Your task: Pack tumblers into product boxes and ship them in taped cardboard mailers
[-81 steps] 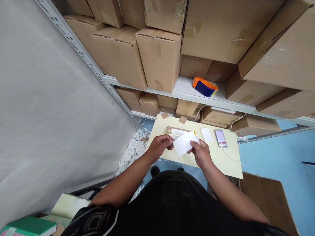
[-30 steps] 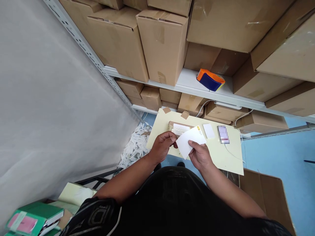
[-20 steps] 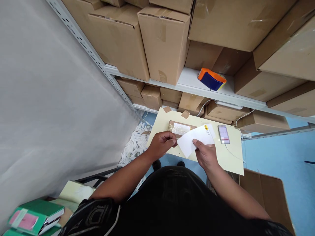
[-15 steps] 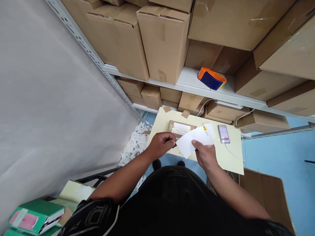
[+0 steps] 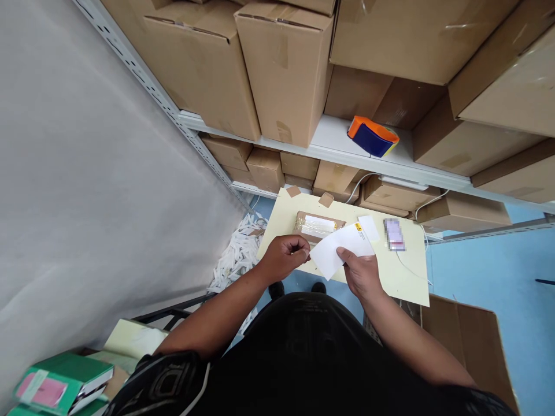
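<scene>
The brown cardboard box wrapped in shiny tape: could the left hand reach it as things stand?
Likely yes: the left hand appears close to the box, whose top shows mostly uncovered; the white paper sheet hides just its near right corner.

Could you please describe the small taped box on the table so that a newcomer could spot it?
Find the pale yellow table in front of the shelves. On it, just beyond the left hand, lies a small brown box. Unlike the cardboard boxes on those shelves, it carries a white label under shiny tape.
</scene>
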Tool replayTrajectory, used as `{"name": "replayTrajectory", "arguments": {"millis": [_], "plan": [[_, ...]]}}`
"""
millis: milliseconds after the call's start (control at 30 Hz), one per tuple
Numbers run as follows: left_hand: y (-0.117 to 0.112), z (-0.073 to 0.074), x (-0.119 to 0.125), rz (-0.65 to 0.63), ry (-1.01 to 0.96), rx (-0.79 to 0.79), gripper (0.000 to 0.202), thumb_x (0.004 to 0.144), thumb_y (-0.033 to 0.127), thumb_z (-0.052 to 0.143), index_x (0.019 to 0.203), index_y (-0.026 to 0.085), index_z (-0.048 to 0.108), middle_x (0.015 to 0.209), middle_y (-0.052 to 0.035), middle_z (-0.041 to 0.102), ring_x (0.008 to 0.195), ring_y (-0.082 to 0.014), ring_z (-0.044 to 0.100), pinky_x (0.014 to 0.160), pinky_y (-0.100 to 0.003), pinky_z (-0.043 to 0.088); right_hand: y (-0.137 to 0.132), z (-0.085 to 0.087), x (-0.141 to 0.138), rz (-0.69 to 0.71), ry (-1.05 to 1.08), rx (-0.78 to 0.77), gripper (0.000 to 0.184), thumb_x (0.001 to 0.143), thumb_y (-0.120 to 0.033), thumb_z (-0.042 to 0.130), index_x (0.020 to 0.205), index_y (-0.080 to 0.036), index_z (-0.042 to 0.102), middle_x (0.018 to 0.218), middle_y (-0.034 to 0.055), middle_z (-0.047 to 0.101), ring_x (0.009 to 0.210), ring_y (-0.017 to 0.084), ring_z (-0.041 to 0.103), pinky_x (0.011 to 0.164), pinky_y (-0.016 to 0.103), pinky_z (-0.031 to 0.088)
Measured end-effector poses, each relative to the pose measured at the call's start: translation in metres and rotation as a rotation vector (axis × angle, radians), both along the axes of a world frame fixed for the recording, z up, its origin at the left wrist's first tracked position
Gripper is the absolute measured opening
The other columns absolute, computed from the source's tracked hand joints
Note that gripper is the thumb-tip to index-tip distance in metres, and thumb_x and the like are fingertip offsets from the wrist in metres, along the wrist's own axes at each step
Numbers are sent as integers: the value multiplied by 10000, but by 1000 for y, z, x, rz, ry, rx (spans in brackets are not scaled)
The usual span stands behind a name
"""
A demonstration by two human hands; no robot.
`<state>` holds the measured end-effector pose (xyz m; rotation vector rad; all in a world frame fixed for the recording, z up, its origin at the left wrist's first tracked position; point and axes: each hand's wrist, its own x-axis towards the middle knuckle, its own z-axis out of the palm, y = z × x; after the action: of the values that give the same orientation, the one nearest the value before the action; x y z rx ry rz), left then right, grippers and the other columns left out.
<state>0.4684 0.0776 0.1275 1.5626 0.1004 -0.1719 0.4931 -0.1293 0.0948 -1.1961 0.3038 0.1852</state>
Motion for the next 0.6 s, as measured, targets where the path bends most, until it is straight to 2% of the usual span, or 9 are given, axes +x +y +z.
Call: {"name": "replayTrajectory", "arguments": {"millis": [100,200,267,333,400,433,533,600], "plan": [[-2,-1,1,-8,28,-81,81,734,246,647,701,173,662,639,-7,655,626,-142,591,636,-267,481,3,-2,2,15,32,-2,451,614,-310,923,1002,-190,727,929,62,781,949,276,719,828,408,588],[-5,-5,1,6,18,-134,105,744,267,649,701,171,653,640,-1,639,626,-134,580,639,-263,477,5,-12,8,106,99,-57,463,638,-376,904,1010,-176,715,899,64,756,841,256,695,717,377,565],[-7,-10,2,50,0,-140,108,752,268,643,701,173,644,647,4,632,631,-130,575,645,-259,471,5,-20,12,126,86,-164,503,676,-412,874,1086,-190,685,935,48,722,810,219,666,701,353,551],[-9,-15,3,116,-17,-125,111,762,268,636,700,176,631,645,11,623,631,-125,563,644,-254,461,3,-25,14,62,-27,-322,516,726,-419,837,1161,-224,639,993,29,674,835,185,637,761,343,550],[-11,-21,5,172,-25,-86,115,770,273,639,705,178,626,632,22,606,621,-119,539,627,-247,442,3,-22,13,72,-219,-457,407,798,-414,785,1138,-245,635,1004,24,639,877,177,618,840,348,539],[-12,-23,5,188,-28,-60,117,774,276,641,710,179,628,628,27,598,615,-116,526,617,-243,431,5,-18,11,138,-317,-493,325,833,-412,757,1093,-247,651,993,29,636,893,183,615,862,354,531],[-16,-28,7,202,-46,2,103,778,269,637,725,180,641,652,32,595,623,-111,511,612,-237,416,15,-4,4,393,-508,-490,176,893,-398,703,979,-245,693,954,39,663,884,197,628,836,348,531],[-18,-31,6,204,-54,13,103,779,270,630,727,182,642,667,32,592,631,-111,510,614,-234,414,24,3,2,428,-507,-481,146,901,-377,691,956,-242,698,907,28,682,822,185,632,776,326,532]]}}
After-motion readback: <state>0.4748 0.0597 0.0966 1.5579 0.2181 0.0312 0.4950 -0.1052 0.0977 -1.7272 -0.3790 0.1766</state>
